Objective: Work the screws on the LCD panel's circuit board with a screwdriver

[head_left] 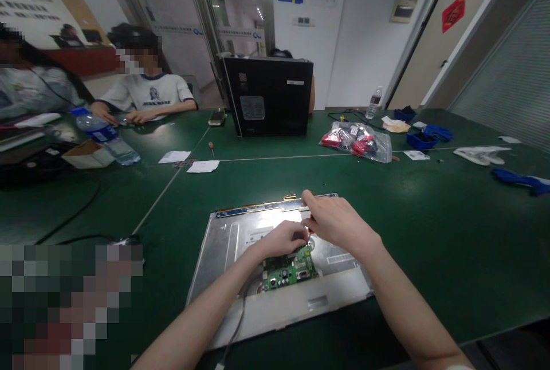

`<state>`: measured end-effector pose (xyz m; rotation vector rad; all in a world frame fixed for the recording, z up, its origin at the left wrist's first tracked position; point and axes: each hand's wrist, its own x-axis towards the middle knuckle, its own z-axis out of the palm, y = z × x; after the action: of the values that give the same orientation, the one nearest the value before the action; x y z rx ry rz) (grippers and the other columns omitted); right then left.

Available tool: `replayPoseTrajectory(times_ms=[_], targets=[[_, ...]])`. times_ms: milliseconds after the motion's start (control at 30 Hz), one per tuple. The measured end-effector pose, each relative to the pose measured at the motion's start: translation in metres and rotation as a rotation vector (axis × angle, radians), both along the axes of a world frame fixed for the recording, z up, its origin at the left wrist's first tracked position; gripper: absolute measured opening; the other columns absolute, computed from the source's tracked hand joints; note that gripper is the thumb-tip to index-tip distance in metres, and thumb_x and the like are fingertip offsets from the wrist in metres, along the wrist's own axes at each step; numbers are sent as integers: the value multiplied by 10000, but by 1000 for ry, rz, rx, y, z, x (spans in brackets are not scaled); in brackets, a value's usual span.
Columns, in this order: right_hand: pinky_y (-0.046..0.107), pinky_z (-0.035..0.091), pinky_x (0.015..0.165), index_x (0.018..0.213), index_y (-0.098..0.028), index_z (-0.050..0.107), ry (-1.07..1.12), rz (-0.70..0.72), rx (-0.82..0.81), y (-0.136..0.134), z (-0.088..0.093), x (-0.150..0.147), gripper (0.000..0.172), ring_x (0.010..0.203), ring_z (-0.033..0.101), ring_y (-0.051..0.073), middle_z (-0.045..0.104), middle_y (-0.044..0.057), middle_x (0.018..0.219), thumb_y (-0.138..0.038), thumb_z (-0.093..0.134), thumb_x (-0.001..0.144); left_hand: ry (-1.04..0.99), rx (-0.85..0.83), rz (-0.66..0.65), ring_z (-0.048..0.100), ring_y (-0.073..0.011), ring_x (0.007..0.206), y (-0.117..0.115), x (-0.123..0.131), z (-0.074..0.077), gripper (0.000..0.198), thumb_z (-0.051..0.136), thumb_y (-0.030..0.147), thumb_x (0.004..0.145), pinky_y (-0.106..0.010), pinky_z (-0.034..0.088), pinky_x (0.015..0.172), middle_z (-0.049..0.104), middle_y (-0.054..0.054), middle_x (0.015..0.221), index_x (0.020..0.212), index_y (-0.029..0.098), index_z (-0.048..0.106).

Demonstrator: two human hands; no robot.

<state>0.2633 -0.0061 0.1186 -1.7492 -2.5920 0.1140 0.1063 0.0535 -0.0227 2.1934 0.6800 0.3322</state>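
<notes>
A flat metal display panel [223, 244] lies back side up on the green table before me. On its middle sits a green circuit board [290, 272], partly under my fingers. My left hand [286, 238] reaches over the board's upper edge, thumb and fingers pinched together; what is between them is hidden. Just right of it, my right hand [333, 218] is closed above the panel, fingers curled around something I cannot make out. A bit of red shows below its fingers. A grey cable [241, 324] runs over the panel's white lower strip towards me.
A black computer case [270, 95] stands at the back. A plastic bag with red items [358, 141] lies to its right, near blue gloves [519, 180]. Left are a water bottle [107, 136], a small screwdriver [212, 148] and papers [203, 166]. Other people sit at the far left.
</notes>
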Motion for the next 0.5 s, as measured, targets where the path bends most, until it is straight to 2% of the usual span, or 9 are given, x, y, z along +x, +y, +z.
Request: replayPoseTrajectory(times_ms=[67, 133, 233, 367, 500], targets=[[305, 398, 596, 1107, -154, 459, 24, -5, -6, 0, 1, 0, 282, 796, 638, 248, 668, 89, 871, -296, 523, 872, 1, 3, 3, 598, -151, 703, 1, 0, 0, 130, 538, 83, 744, -213, 426, 672, 673, -19, 774, 795, 136, 646], [318, 425, 667, 1119, -155, 460, 107, 88, -19, -1, 1, 3, 353, 877, 624, 249, 656, 104, 963, -334, 573, 836, 7, 12, 13, 591, -157, 694, 2, 0, -2, 108, 541, 97, 743, -219, 419, 660, 668, -16, 747, 756, 138, 640], [303, 422, 716, 1119, -160, 443, 190, 193, -30, -3, -1, 9, 372, 932, 598, 225, 615, 109, 1073, -236, 597, 789, 10, 15, 21, 585, -159, 672, 2, 0, -3, 109, 544, 103, 739, -227, 416, 650, 669, -18, 732, 766, 133, 646], [283, 383, 628, 1147, -167, 398, 147, 122, -60, 1, -3, 6, 352, 860, 625, 210, 640, 99, 986, -124, 513, 818, 6, 4, 12, 593, -153, 668, 0, 0, 0, 152, 546, 98, 747, -223, 425, 648, 681, -24, 762, 841, 130, 660], [289, 368, 592, 1126, -168, 408, 35, -4, -32, 4, -3, -2, 258, 795, 644, 232, 669, 94, 886, -215, 481, 883, 2, 4, 12, 609, -154, 704, -2, 0, 3, 142, 543, 93, 754, -220, 434, 671, 683, -32, 796, 827, 133, 658]])
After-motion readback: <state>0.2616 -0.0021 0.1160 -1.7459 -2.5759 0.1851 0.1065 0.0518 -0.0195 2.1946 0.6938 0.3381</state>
